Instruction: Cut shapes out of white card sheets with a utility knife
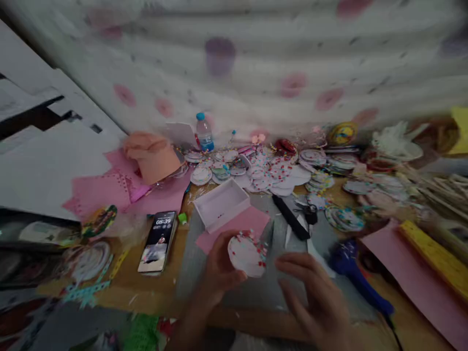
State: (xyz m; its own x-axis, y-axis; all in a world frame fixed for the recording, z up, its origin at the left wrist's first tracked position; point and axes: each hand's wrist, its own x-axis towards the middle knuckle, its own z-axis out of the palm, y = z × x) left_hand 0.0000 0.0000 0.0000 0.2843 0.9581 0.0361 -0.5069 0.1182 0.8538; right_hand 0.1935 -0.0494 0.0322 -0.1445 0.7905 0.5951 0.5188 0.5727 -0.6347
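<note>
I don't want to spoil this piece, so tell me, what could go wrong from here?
The left hand holds the white disc by its edge, so a slip might knock off the red bits along its rim. The blue tool has a cord trailing toward the front; an arm catching it could drag the tool. The bottle stands close behind stacked discs, so a bump might tip it onto them.

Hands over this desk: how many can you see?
2: the left hand holds a white disc with red bits; the right hand is right of it, not touching.
</note>
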